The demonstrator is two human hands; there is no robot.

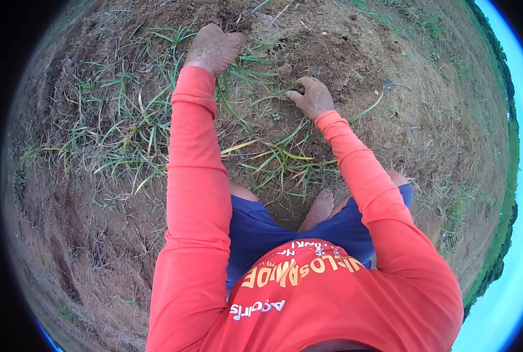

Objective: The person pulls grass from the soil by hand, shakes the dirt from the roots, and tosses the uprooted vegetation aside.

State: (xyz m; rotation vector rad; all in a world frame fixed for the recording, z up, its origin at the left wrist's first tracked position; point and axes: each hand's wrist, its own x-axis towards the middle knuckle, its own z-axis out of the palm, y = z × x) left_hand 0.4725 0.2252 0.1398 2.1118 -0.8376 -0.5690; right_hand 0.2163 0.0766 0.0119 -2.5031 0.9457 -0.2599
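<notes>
Fingers (pixel 295 94) pinching thin grass blades (pixel 273 97)

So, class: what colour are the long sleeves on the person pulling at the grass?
Bright orange-red, on both sleeves, clearest in the head view.

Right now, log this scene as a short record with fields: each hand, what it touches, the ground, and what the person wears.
left hand: left hand closed, pressed down on thin green grass blades
right hand: right hand fingers curled, pinching at a green grass tuft
ground: bare reddish-brown soil with sparse grass
clothing: orange long-sleeved shirt, blue shorts
foot: bare foot on the soil
</notes>
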